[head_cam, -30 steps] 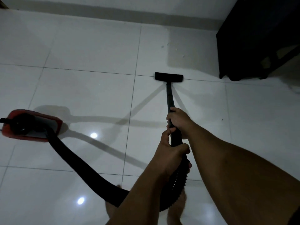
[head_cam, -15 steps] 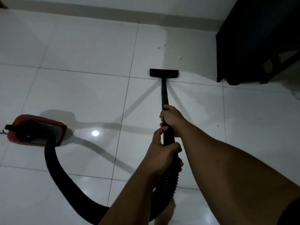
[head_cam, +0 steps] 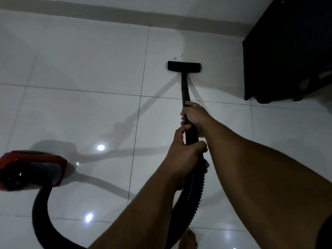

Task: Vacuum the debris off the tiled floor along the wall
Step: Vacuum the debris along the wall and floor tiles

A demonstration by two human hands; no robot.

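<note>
A black vacuum wand (head_cam: 184, 88) runs from my hands to a flat black floor nozzle (head_cam: 184, 66) resting on the white tiled floor (head_cam: 89, 60). A few small pale bits of debris (head_cam: 177, 56) lie just beyond the nozzle, toward the wall (head_cam: 161, 4). My right hand (head_cam: 195, 116) grips the wand higher up the tube. My left hand (head_cam: 185, 156) grips it lower, where the ribbed black hose (head_cam: 190, 198) begins. The hose loops back to the red vacuum body (head_cam: 32, 169) on the floor at the left.
A dark piece of furniture (head_cam: 287, 51) stands at the upper right against the wall. A grey skirting strip (head_cam: 107, 10) runs along the wall's base. My bare foot (head_cam: 188, 239) shows at the bottom edge. Ceiling lights reflect on the glossy tiles.
The nozzle has slid forward over the tile joint toward the wall and reached the debris. Both hands stayed on the wand, and the vacuum body sits closer at the left.
</note>
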